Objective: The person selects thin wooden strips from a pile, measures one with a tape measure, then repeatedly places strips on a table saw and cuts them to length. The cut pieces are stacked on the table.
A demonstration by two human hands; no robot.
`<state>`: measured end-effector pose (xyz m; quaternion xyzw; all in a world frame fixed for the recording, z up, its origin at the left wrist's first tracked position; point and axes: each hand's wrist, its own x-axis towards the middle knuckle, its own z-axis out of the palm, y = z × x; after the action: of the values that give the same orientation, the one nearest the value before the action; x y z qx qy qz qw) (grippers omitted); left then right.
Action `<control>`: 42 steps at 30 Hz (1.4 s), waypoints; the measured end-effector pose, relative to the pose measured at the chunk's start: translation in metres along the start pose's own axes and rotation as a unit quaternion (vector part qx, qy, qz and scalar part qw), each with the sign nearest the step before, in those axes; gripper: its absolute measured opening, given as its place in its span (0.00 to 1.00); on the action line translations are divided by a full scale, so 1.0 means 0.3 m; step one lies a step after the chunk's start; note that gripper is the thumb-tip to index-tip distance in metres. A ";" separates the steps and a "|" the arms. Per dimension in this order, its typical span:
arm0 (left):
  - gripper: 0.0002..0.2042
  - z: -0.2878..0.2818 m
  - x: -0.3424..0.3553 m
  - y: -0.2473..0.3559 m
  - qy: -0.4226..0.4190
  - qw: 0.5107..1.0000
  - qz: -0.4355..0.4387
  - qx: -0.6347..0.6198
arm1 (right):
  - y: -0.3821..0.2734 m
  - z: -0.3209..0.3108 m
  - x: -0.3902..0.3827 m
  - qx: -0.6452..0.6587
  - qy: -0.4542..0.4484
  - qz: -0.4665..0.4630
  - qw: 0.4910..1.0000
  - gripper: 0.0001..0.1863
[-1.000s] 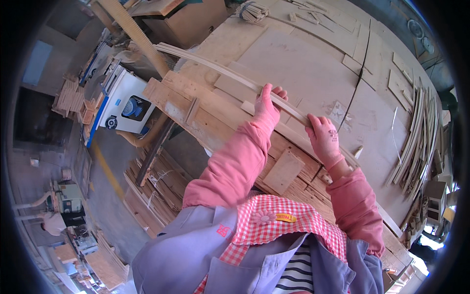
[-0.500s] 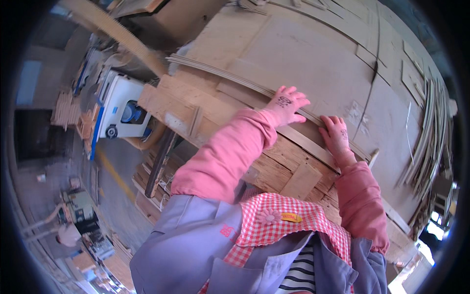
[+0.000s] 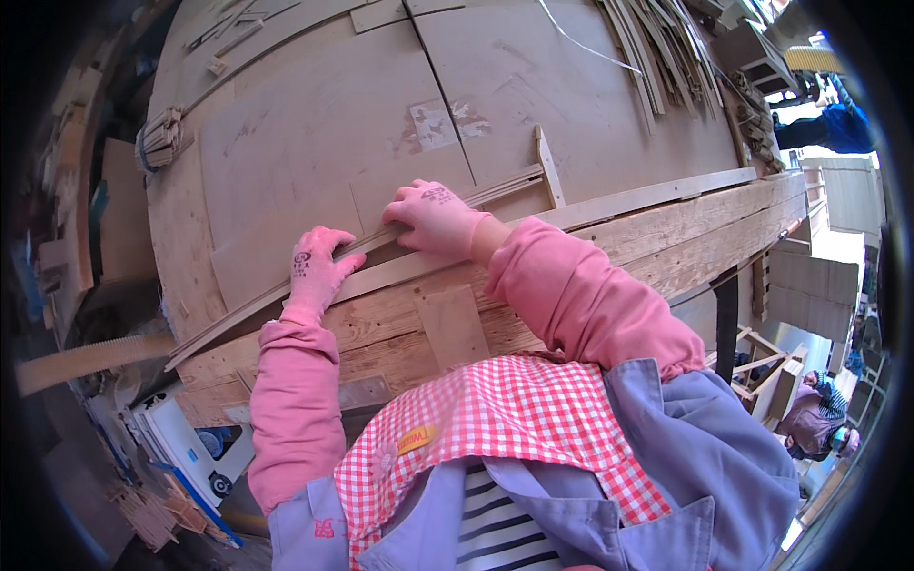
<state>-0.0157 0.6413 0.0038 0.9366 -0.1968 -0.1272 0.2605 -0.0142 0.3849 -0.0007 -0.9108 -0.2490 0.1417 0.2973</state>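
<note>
A bundle of long thin wooden strips (image 3: 509, 187) runs slantwise along the near side of the workbench. My left hand (image 3: 317, 269), in a pink printed glove, curls round the strips, thumb on the near side and fingers on the far side. Farther right, my right hand (image 3: 434, 219), gloved the same way, bends its fingers over the same bundle. At their right end the strips meet a short wooden crosspiece (image 3: 548, 167). A flat wooden batten (image 3: 647, 197) lies along the bench edge, nearer to me than the strips. My palms hide part of the bundle.
The large board-topped workbench (image 3: 305, 143) spreads out ahead. Loose strips (image 3: 657, 57) lie at its far right, and a tied bundle (image 3: 164, 138) at its left. A ribbed hose (image 3: 100, 364) and a white-and-blue machine (image 3: 181, 438) stand left. Another person (image 3: 819, 414) is at the right.
My view has swung to the right, so the bench and hands appear farther left. My hands, more spread before, now curl onto the strips.
</note>
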 end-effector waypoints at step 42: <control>0.24 0.120 0.195 0.408 -0.116 0.989 -0.089 0.028 | 0.303 -0.315 -0.473 0.135 0.197 0.080 0.968 0.12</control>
<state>-0.0128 0.5038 0.0318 0.9363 -0.1447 -0.2522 0.1970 -0.0607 0.2005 0.0333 -0.8889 -0.0902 0.0154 0.4488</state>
